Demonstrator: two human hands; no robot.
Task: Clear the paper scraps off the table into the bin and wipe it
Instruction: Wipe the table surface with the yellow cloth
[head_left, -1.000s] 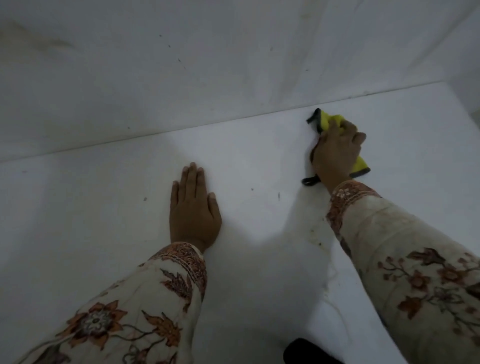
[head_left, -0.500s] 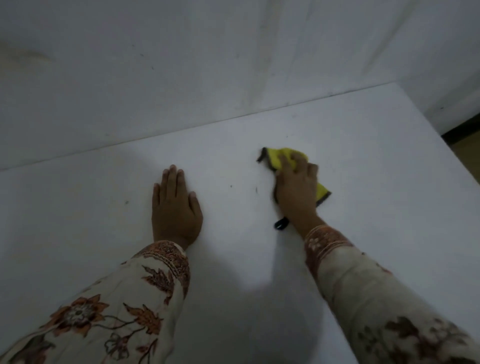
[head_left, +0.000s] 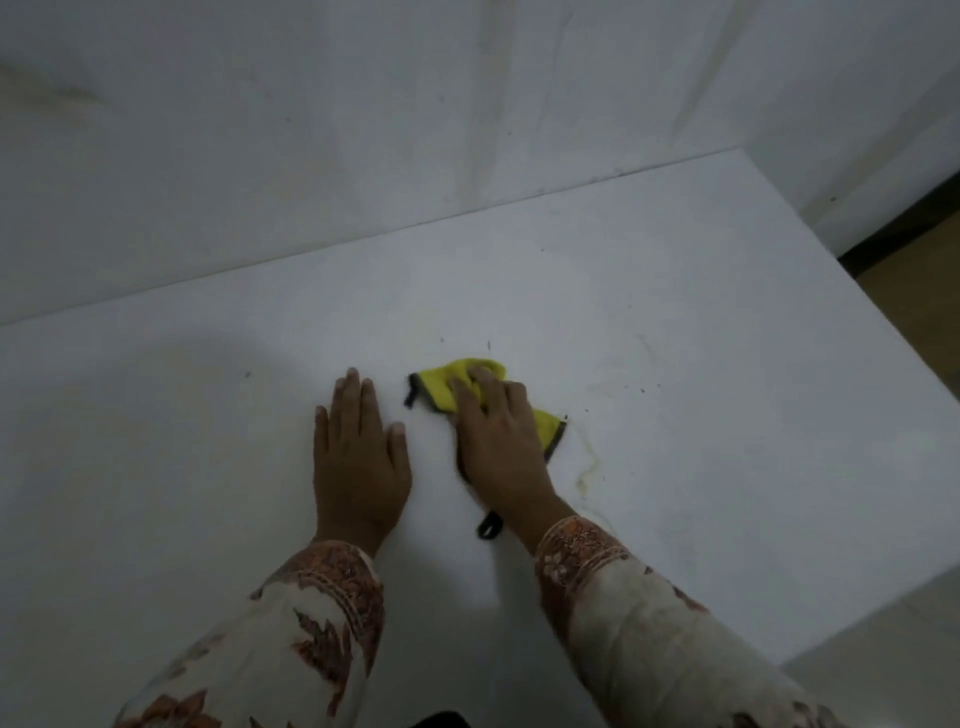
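Observation:
A yellow cloth (head_left: 440, 391) with dark edging lies on the white table (head_left: 701, 322) near the middle. My right hand (head_left: 501, 447) lies over it with fingers nearly straight and presses it down; the cloth bunches at the fingertips. A black loop (head_left: 488, 526) of the cloth sticks out beside my wrist. My left hand (head_left: 358, 462) rests flat on the table just left of the cloth, fingers straight, holding nothing. No paper scraps or bin are in view.
Small dark specks (head_left: 644, 389) and a faint yellowish streak (head_left: 587, 467) mark the table to the right of the cloth. A white wall (head_left: 363, 130) rises behind the table. The table's right edge drops to a brownish floor (head_left: 924, 275).
My right hand has dragged the cloth from the far right side toward me and leftward, ending close beside my left hand. My left hand has stayed flat on the table.

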